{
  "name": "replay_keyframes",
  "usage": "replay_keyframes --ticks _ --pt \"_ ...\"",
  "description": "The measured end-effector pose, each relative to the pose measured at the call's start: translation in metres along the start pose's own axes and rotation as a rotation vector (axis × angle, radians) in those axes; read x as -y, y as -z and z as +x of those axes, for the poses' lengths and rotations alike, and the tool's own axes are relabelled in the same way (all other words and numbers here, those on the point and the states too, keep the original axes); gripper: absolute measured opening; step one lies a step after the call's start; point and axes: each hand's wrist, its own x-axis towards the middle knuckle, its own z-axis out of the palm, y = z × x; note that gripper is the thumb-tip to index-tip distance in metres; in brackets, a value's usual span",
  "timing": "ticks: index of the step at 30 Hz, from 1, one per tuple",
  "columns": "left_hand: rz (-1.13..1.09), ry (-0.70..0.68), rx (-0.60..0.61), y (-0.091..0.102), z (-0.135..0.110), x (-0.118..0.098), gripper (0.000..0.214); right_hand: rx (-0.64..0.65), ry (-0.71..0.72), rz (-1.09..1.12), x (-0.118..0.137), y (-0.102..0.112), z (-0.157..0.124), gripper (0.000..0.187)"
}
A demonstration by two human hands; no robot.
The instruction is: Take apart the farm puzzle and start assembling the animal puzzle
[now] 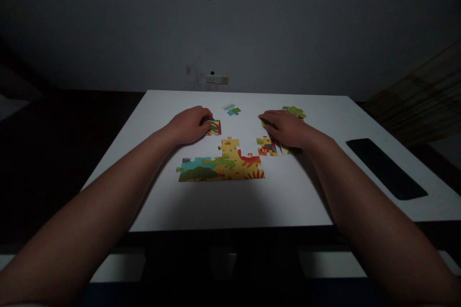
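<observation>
A partly joined colourful jigsaw [223,165] lies on the white table [230,201] in front of me. My left hand [190,124] rests just beyond it, fingers curled onto a red and green puzzle piece [215,127]. My right hand [286,128] lies flat over loose pieces to the right, fingers stretched toward the left; a green piece [295,112] shows behind it and an orange and red piece [267,146] sits just at its near side. A small blue and green piece [231,109] lies alone farther back.
A flat black object [385,168] lies near the table's right edge. A grey wall with a socket strip [217,79] stands behind the table. Striped fabric [421,100] shows at the far right. The room is dim.
</observation>
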Motion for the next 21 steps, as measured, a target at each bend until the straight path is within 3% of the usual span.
replay_keyframes --ticks 5,11,15,21 --pt "-0.004 -0.005 -0.002 0.000 -0.001 -0.001 0.041 -0.068 -0.094 0.047 0.003 0.009 -0.002 0.054" --pt "-0.005 0.002 -0.003 -0.001 -0.001 0.000 0.043 -0.132 -0.272 0.453 0.022 0.018 -0.003 0.046" --pt "-0.002 -0.005 -0.009 -0.002 -0.001 0.000 0.042 -0.133 -0.139 0.663 0.034 0.016 -0.002 0.030" --pt "0.003 -0.003 -0.005 -0.001 -0.001 0.000 0.042 -0.087 -0.029 0.680 0.043 0.017 -0.005 0.036"
